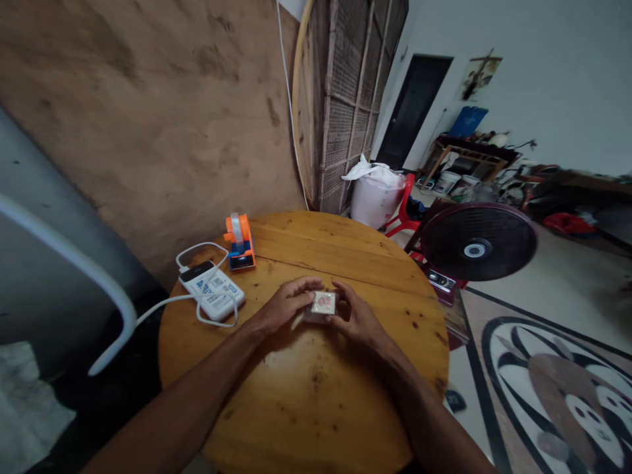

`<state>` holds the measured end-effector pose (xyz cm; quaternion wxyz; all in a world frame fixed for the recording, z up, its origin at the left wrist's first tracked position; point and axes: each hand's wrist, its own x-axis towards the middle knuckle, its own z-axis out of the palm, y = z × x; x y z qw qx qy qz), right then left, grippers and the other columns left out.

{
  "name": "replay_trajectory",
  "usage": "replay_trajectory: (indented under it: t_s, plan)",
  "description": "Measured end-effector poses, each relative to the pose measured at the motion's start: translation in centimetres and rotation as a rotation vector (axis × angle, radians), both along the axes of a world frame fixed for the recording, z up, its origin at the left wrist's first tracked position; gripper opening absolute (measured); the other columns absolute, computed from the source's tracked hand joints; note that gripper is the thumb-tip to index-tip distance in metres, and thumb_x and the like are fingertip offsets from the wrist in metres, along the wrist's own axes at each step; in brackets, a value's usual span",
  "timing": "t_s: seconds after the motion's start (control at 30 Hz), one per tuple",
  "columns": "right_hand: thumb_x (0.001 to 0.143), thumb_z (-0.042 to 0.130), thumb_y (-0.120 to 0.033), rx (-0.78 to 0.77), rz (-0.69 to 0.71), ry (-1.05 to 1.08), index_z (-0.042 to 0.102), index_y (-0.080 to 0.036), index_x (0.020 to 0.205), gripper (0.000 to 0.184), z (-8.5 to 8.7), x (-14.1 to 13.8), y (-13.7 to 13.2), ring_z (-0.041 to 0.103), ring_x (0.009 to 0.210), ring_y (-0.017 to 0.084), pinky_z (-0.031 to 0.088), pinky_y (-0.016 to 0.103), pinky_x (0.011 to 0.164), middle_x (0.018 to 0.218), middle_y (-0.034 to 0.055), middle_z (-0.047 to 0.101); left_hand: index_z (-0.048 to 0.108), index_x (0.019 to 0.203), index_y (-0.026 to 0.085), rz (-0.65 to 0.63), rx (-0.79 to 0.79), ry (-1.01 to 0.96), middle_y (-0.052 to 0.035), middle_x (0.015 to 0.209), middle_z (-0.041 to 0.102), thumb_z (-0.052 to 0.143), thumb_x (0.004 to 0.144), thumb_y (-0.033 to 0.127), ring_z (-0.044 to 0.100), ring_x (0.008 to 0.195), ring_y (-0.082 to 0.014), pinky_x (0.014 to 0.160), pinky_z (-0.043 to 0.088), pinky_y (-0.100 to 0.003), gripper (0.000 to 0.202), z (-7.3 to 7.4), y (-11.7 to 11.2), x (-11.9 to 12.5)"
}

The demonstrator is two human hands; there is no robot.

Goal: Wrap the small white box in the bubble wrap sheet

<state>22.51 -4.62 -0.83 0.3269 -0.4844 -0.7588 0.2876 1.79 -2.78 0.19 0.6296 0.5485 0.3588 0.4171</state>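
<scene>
A small pale box (324,303) with a red print on top lies between my hands over the middle of the round wooden table; it seems to have a clear wrapping. My left hand (290,303) is curved at its left side, thumb against the box's edge. On the other side, my right hand (356,317) bends round the box, with the thumb at its lower right corner and the fingers at its upper right. Both hands grip the box lightly from the sides. The fingertips are slightly blurred.
An orange and blue tape dispenser (240,243) stands near the table's (316,408) back left edge. Beside it lies a white power bank (217,293) with a looped white cable. A dark round fan (478,241) is off the right edge, and a white sack (376,194) stands behind.
</scene>
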Motion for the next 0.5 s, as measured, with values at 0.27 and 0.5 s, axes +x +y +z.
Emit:
replay_trajectory:
  t_s: [0.27, 0.5]
  plan:
    - [0.073, 0.069, -0.033, 0.008, 0.001, 0.008, 0.038, -0.025, 0.139, 0.073, 0.11, -0.18, -0.25, 0.053, 0.118, 0.03, 0.039, 0.052, 0.1, 0.132, 0.0108, 0.055, 0.059, 0.119, 0.017, -0.017, 0.209, 0.185, -0.0098, 0.114, 0.065, 0.057, 0.079, 0.02, 0.063, 0.101, -0.0218, 0.088, 0.049, -0.035, 0.039, -0.42, -0.14, 0.03]
    - [0.076, 0.067, -0.033, 0.032, 0.012, -0.042, 0.036, -0.026, 0.14, 0.072, 0.37, -0.13, -0.15, 0.055, 0.114, 0.028, 0.04, 0.048, 0.098, 0.128, 0.0097, 0.058, 0.067, 0.109, 0.02, 0.015, 0.454, 0.328, -0.0074, 0.124, 0.06, 0.055, 0.076, 0.01, 0.054, 0.117, -0.0212, 0.104, 0.04, -0.037, 0.037, -0.12, -0.12, 0.16]
